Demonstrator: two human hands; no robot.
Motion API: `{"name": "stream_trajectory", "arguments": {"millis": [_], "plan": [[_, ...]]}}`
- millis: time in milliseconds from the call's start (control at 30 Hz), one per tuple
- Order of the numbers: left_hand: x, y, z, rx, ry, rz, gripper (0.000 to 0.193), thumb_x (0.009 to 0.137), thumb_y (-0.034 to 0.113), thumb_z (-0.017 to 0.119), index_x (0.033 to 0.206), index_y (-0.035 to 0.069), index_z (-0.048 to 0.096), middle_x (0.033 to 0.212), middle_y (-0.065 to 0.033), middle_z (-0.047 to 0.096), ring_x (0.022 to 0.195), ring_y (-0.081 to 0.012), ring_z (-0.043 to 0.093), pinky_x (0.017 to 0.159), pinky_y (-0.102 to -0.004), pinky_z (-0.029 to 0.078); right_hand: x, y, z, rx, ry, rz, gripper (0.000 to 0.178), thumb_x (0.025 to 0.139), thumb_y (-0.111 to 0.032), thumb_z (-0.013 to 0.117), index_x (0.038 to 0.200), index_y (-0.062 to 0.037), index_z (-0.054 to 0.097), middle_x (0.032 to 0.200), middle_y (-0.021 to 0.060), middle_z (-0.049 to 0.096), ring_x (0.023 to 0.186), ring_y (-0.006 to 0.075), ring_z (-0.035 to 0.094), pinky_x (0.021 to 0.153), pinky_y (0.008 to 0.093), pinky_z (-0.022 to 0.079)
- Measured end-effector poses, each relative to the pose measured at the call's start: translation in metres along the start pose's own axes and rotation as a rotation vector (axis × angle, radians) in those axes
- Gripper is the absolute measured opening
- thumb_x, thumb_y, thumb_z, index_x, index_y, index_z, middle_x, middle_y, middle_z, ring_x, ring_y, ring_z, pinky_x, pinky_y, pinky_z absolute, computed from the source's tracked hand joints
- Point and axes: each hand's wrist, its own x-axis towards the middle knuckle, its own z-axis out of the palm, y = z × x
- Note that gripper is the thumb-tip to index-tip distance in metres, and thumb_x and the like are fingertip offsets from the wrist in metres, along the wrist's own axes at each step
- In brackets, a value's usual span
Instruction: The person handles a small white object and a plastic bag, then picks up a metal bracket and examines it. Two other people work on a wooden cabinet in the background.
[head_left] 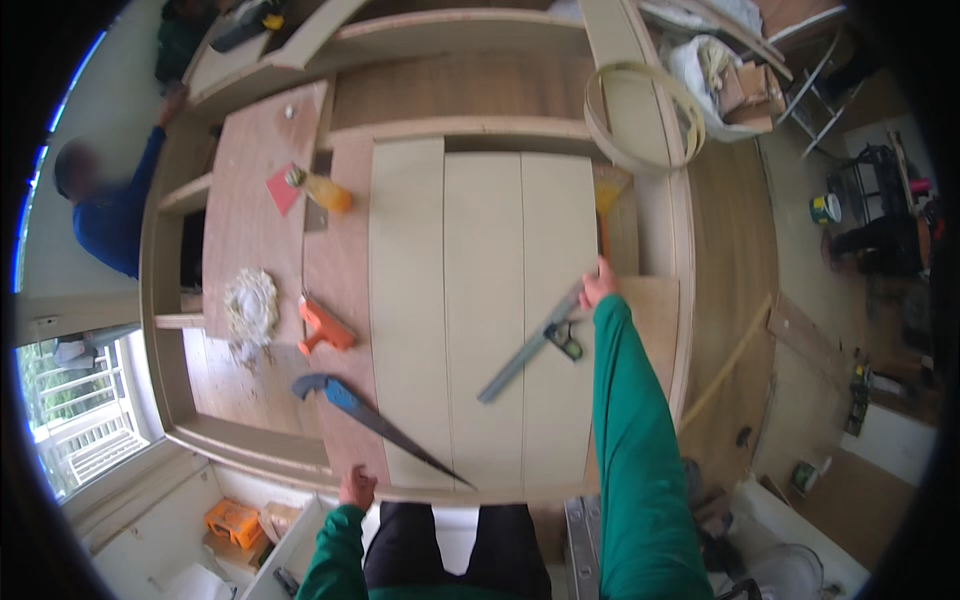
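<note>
Wooden shelf frame point(250, 445), big and pale, lies flat with three long pale boards point(480, 300) side by side on top. On the boards rests a metal square ruler point(530, 350), slanting. The right hand point(598, 284), in a green sleeve, grips the ruler's far end at the boards' right edge. The left hand point(357, 488) curls on the near edge of the brown sheet. A hand saw point(375, 420) with a blue handle lies near it. An orange tool point(325, 325) sits further off.

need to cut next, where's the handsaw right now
In the head view the handsaw lies at lower left, blue handle on the plywood, blade tip over the pale boards, just ahead of the left hand.
</note>
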Motion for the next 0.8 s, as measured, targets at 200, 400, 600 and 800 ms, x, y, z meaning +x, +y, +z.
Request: {"name": "stream_trajectory", "arguments": {"millis": [200,400,600,800], "plan": [[0.034,0.001,0.007,-0.056,-0.02,-0.011,0.055,0.08,0.021,0.066,0.128,0.007,0.046,0.108,-0.0185,0.057,0.087,-0.0303,0.062,0.078,-0.0392,0.051,0.007,0.012,0.001,-0.02,0.001,-0.005,0.052,0.089,-0.011,0.048,0.139,-0.009,0.033,0.109,0.0114,0.058,0.053,0.0162,0.059,0.041,0.0301,0.049],[0.034,0.022,0.02,-0.161,-0.097,0.023,0.057,0.081,0.024,0.064,0.131,0.005,0.044,0.113,-0.0192,0.055,0.09,-0.0303,0.061,0.08,-0.0402,0.05,-0.016,0.013,0.002,-0.379,0.206,-0.36,0.048,0.084,-0.007,0.055,0.13,-0.0148,0.048,0.129,0.0146,0.046,0.101,0.03,0.056,0.082,0.0429,0.049],[0.025,0.025,0.021,-0.097,-0.107,0.0,0.061,0.079,0.026,0.065,0.133,0.008,0.042,0.113,-0.016,0.054,0.091,-0.0302,0.059,0.081,-0.0395,0.049,-0.088,0.027,0.013,-0.792,0.069,-0.617,0.041,0.076,-0.003,0.063,0.115,-0.0144,0.059,0.138,0.0118,0.038,0.115,0.0366,0.045,0.096,0.0425,0.041],[0.02,0.014,0.027,-0.168,-0.125,-0.067,0.06,0.08,0.028,0.066,0.131,0.006,0.044,0.112,-0.0183,0.057,0.092,-0.0303,0.06,0.083,-0.0404,0.048,-0.102,0.064,0.008,-0.686,0.078,-0.586,0.043,0.073,-0.004,0.068,0.115,-0.0102,0.057,0.136,0.0154,0.038,0.117,0.0379,0.044,0.098,0.0421,0.039]]}}
